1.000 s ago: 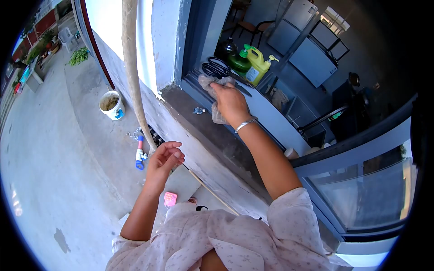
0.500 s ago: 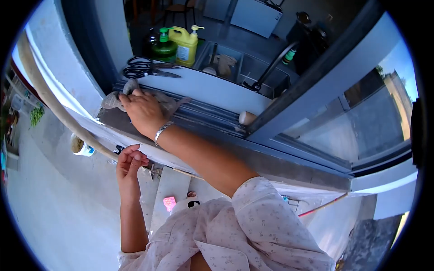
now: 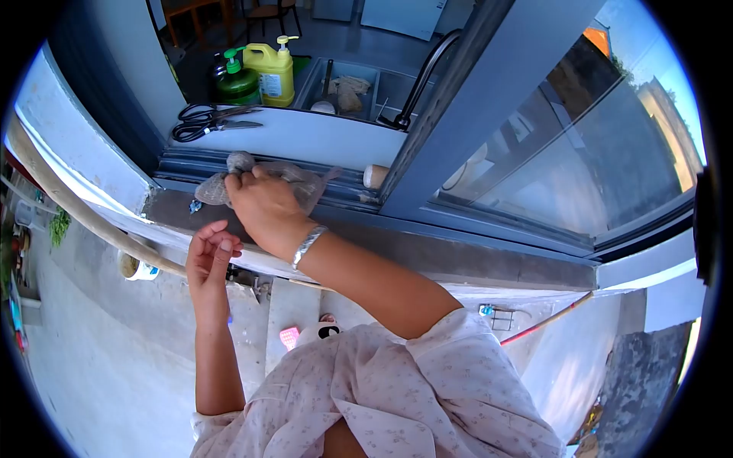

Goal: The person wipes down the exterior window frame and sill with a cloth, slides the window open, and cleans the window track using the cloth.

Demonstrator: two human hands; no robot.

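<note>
The person's right hand (image 3: 267, 210) bends its fingers over a crumpled, sheer grey-brown cloth (image 3: 307, 183), gripping it against the grooved grey metal window track (image 3: 182, 165). The left hand (image 3: 210, 258), loosely half-curled, hangs by the dark grey sill (image 3: 496, 265) with nothing visible in its hold. The step in hand looks like wiping the track; another stroke would call for firm fingertip pressure along the grooves, clear of the pale, rounded cylinder (image 3: 375, 176).

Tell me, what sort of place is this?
Probably a kitchen, seen from outside through an open window: inside are a sink, a dark curved faucet and a yellow pump bottle.
</note>
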